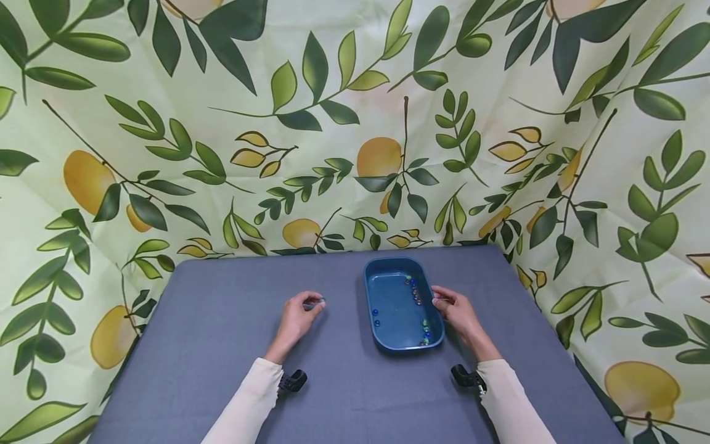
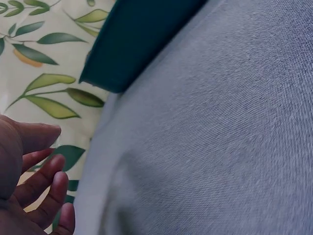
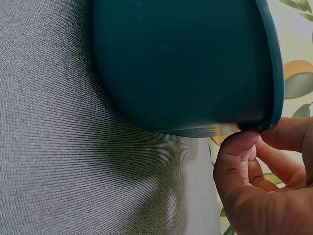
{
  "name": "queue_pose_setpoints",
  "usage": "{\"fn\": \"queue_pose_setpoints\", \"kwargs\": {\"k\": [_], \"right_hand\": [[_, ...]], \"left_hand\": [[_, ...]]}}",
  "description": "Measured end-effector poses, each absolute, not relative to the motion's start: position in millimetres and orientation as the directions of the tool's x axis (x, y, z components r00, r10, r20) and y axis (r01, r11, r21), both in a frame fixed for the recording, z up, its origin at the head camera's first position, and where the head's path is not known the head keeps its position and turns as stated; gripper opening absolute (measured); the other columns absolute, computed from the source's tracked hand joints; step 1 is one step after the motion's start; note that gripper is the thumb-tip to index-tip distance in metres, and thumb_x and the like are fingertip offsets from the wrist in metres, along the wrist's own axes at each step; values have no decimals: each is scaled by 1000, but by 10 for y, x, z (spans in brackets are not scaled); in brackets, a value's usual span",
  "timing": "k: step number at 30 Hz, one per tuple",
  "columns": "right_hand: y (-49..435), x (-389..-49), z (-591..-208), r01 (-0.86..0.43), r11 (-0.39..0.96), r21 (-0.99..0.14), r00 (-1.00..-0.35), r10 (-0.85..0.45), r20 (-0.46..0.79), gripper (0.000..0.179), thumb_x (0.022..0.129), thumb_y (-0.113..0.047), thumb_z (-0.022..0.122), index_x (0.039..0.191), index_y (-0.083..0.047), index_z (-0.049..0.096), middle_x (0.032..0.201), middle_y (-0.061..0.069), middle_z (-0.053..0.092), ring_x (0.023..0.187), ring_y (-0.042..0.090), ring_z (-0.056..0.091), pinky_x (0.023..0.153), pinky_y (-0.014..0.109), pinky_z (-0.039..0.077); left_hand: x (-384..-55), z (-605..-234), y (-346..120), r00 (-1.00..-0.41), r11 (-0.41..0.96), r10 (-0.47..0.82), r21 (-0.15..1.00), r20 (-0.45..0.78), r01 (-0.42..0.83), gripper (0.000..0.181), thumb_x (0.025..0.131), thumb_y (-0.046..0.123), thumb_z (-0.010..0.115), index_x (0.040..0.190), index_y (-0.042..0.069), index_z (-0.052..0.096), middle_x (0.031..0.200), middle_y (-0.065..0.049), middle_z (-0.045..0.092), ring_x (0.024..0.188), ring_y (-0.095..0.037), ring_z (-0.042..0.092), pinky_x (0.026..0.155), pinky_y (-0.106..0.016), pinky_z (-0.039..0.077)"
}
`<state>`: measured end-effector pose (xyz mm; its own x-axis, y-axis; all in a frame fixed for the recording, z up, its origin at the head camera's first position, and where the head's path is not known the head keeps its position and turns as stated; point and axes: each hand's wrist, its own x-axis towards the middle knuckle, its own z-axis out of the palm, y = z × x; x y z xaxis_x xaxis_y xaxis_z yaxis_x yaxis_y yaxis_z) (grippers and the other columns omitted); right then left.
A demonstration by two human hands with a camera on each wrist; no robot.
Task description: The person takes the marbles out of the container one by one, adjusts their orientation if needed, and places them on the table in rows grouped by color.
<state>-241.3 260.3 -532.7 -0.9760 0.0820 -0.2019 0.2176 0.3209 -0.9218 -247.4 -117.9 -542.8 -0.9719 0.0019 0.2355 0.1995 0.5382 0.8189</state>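
A blue plastic tray (image 1: 395, 308) with raised walls sits on the table, right of centre. Glass marbles (image 1: 425, 333) lie inside it, several along its right side and two near the left wall. At the tray's right edge, my right hand (image 1: 459, 311) pinches the rim between thumb and fingers; the right wrist view shows the thumb (image 3: 239, 142) against the outer wall. My left hand (image 1: 296, 317) is held left of the tray, apart from it. Its thumb and forefinger tips pinch a small glassy marble (image 1: 322, 300), mostly hidden by the fingers. In the left wrist view the other fingers (image 2: 46, 196) are loosely bent.
A grey cloth covers the table (image 1: 211, 345). Behind it and on both sides hangs a curtain (image 1: 333, 148) printed with leaves and fruit. Black wrist bands with cameras (image 1: 294, 380) sit over both light sleeves.
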Motion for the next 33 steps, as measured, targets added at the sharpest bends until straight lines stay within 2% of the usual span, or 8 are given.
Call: {"fn": "queue_pose_setpoints", "kwargs": {"k": [6,10,17,20,25,33], "right_hand": [[2612,-2403,-5310,223,319,-921,-975,85,-207,42,101,-11,51,143,-6,49,130,18,54,103,19,56,75,24,49],[2601,-2407,-5307,222,299,-928,-975,87,-205,42,101,-10,52,142,-4,49,127,18,54,97,15,56,73,23,49],[2595,-2425,-5323,214,291,-932,-976,86,-198,41,100,-9,52,141,-3,50,120,14,55,89,10,54,70,22,48],[2600,-2428,-5325,214,299,-930,-977,89,-196,41,100,-9,53,141,-4,50,119,13,55,89,11,54,70,23,48],[2593,-2424,-5328,221,298,-929,-975,91,-203,41,99,-9,52,140,-4,51,116,11,55,88,11,54,70,23,48],[2595,-2423,-5327,219,301,-928,-975,92,-201,41,99,-10,53,140,-4,51,119,13,55,87,9,54,71,23,48]], "left_hand": [[-2528,-5483,-1043,-983,562,62,808,173,178,12,84,12,75,95,7,73,94,-9,71,90,-25,66,82,-38,51],[-2554,-5504,-974,-983,577,116,796,143,184,11,85,13,75,94,8,73,95,-9,70,91,-26,65,84,-40,50],[-2602,-5579,-933,-984,611,118,771,134,178,11,83,15,77,92,9,73,91,-6,68,87,-22,63,83,-38,48],[-2618,-5599,-912,-984,635,113,752,139,179,11,83,16,77,92,10,74,88,-5,67,84,-22,61,87,-41,42],[-2642,-5655,-890,-983,681,117,709,141,182,10,82,18,78,90,13,74,84,-2,66,80,-19,55,84,-41,33],[-2659,-5681,-885,-984,701,130,690,126,181,14,82,21,79,93,14,74,86,-1,66,80,-18,52,82,-39,31]]}}
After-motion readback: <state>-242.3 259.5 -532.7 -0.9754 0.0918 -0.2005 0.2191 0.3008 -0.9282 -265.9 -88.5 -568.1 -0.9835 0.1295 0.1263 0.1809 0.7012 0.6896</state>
